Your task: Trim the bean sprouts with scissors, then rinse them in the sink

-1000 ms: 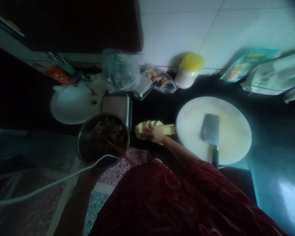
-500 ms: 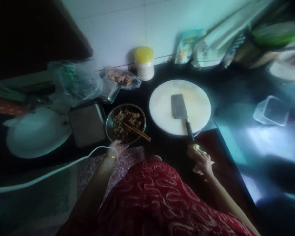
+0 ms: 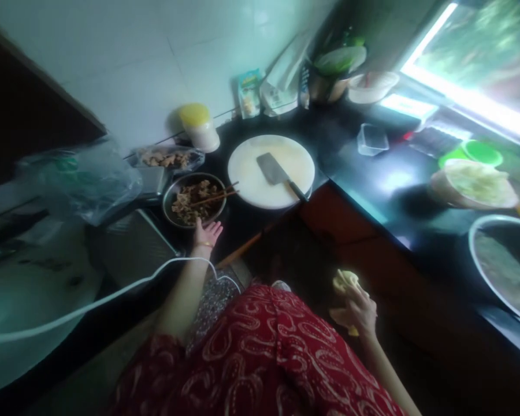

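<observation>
From the head camera, the left hand (image 3: pixel 207 233) lies open, fingers spread, at the front edge of the dark glossy counter (image 3: pixel 372 179), its fingertips just beside the near rim of a round metal bowl of brown chopped pieces (image 3: pixel 193 199). A pair of thin wooden chopsticks (image 3: pixel 214 195) rests across the bowl's right rim. The right hand (image 3: pixel 360 310) is held off the counter, below its front edge, closed round a soft, crumpled pale-yellow cloth (image 3: pixel 345 284) that bulges above the fingers.

Right of the bowl, near the counter's front edge, sits a round, smooth white cutting board (image 3: pixel 247 173) with a flat steel cleaver with a dark handle (image 3: pixel 277 173) lying on it, the handle pointing toward the edge. At the back edge by the tiled wall stands a white jar with a yellow lid (image 3: pixel 198 126). A crinkled clear plastic bag (image 3: pixel 80 179) sits at the left, and a white cable (image 3: pixel 91 303) curves past the left wrist.
</observation>
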